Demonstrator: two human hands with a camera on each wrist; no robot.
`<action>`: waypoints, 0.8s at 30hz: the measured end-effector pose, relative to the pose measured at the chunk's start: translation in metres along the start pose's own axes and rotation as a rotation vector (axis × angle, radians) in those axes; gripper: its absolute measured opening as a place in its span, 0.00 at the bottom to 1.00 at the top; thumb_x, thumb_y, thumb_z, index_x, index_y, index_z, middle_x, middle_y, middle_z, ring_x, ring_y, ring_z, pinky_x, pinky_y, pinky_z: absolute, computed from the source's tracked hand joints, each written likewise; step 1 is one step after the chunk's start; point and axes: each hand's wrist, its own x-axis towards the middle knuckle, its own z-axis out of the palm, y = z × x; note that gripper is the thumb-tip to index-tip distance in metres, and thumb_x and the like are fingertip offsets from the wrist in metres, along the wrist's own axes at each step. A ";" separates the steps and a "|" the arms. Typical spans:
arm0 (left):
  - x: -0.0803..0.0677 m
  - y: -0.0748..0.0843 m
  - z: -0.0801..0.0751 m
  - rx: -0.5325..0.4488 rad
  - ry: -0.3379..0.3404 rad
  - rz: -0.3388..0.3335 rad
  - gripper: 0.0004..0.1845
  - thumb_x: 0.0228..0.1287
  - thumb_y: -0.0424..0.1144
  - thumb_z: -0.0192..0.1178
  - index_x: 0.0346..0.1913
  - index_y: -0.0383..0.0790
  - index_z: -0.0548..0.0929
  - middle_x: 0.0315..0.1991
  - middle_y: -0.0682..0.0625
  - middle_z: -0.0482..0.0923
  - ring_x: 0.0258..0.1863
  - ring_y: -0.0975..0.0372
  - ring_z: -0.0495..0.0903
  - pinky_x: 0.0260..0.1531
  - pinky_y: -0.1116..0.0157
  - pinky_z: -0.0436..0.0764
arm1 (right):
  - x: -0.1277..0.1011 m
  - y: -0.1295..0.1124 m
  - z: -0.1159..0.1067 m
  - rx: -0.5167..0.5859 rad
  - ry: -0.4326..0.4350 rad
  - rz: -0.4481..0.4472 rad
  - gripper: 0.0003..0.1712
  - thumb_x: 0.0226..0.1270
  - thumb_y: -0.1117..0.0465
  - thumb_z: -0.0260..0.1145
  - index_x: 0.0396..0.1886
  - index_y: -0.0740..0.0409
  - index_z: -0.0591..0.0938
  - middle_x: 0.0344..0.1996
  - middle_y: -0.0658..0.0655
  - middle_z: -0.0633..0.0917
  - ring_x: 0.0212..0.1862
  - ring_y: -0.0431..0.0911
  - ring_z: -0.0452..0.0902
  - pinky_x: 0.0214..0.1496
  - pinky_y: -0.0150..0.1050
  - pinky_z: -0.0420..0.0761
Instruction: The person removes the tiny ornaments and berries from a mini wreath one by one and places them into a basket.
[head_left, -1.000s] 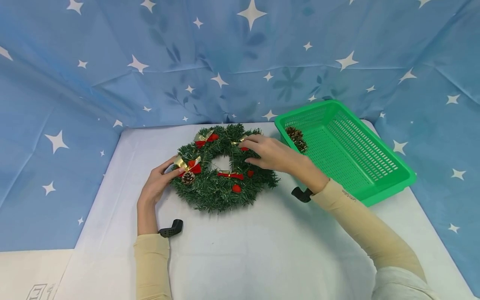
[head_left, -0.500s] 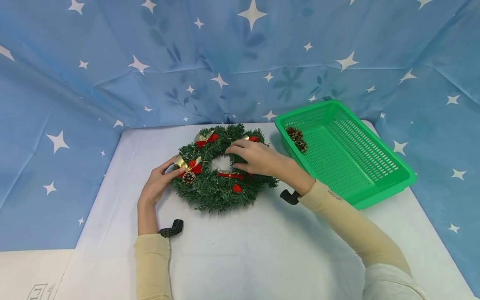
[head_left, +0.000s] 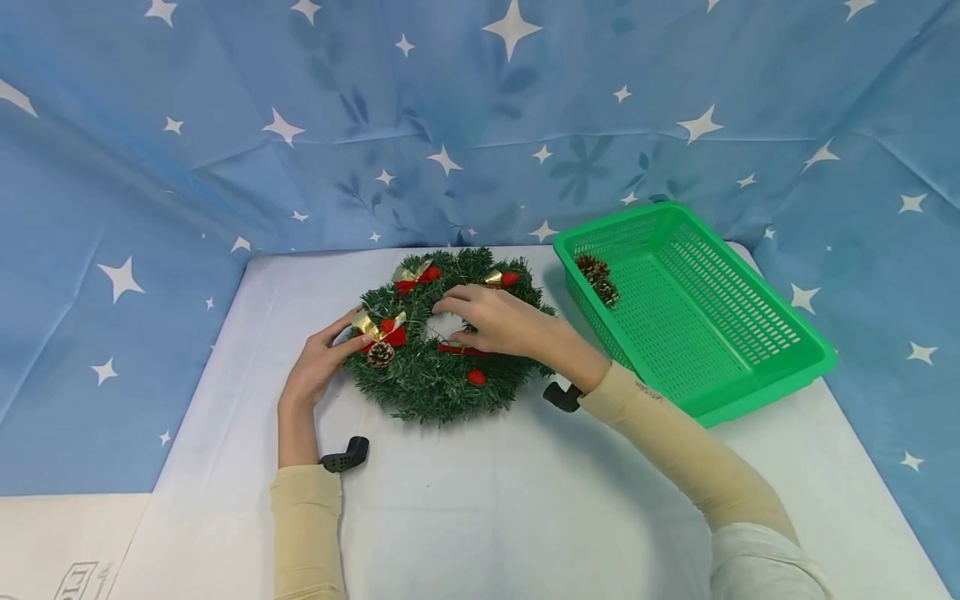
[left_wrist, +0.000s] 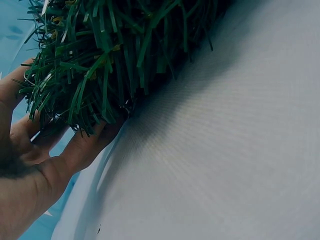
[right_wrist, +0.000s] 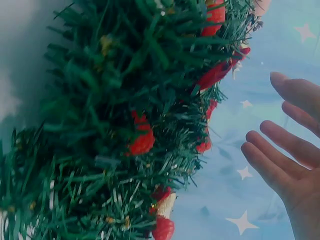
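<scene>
While the left hand (head_left: 315, 367) grips the wreath (head_left: 427, 387), which lies rightward of its palm, the right hand (head_left: 506, 322) hovers above, relaxed and empty; a light, steady hold should spare the nearest bow (head_left: 393, 334).

Bright head view, softly shadowed table (head_left: 450, 508), dim bluish wrist views, wreath (right_wrist: 120, 80) blurred in the right one

In the head view, the right hand (head_left: 502, 321) hides part of the wreath (head_left: 442, 392) and one end of a red bow (head_left: 454, 348). Lettering on the right sleeve (head_left: 648, 390) is too small to read; the left sleeve (head_left: 307, 533) runs off the bottom edge. The left wrist view crops the wreath, whose needles hide the left hand's (left_wrist: 35, 170) fingertips. The right wrist view blurs the nearest needles and cuts off the right hand.
</scene>
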 end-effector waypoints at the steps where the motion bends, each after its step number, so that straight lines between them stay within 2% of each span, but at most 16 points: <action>1: 0.000 0.000 0.000 0.002 -0.002 0.001 0.42 0.70 0.52 0.68 0.82 0.54 0.61 0.84 0.51 0.46 0.84 0.48 0.37 0.78 0.39 0.51 | 0.001 0.000 0.001 0.001 -0.002 0.000 0.23 0.69 0.59 0.74 0.61 0.60 0.82 0.56 0.59 0.84 0.53 0.50 0.84 0.52 0.40 0.86; 12: 0.001 -0.002 -0.002 0.001 -0.003 -0.025 0.42 0.71 0.51 0.67 0.82 0.55 0.58 0.85 0.53 0.44 0.84 0.50 0.35 0.78 0.38 0.49 | 0.013 -0.007 0.012 0.030 0.001 -0.023 0.21 0.72 0.59 0.71 0.61 0.59 0.82 0.57 0.59 0.83 0.54 0.49 0.84 0.53 0.38 0.85; 24: -0.001 0.000 0.000 -0.010 0.000 -0.009 0.42 0.71 0.52 0.67 0.82 0.52 0.60 0.84 0.51 0.46 0.84 0.49 0.37 0.78 0.40 0.52 | 0.026 -0.016 0.019 0.081 -0.064 0.006 0.28 0.72 0.58 0.71 0.68 0.60 0.78 0.63 0.62 0.81 0.57 0.52 0.84 0.57 0.40 0.85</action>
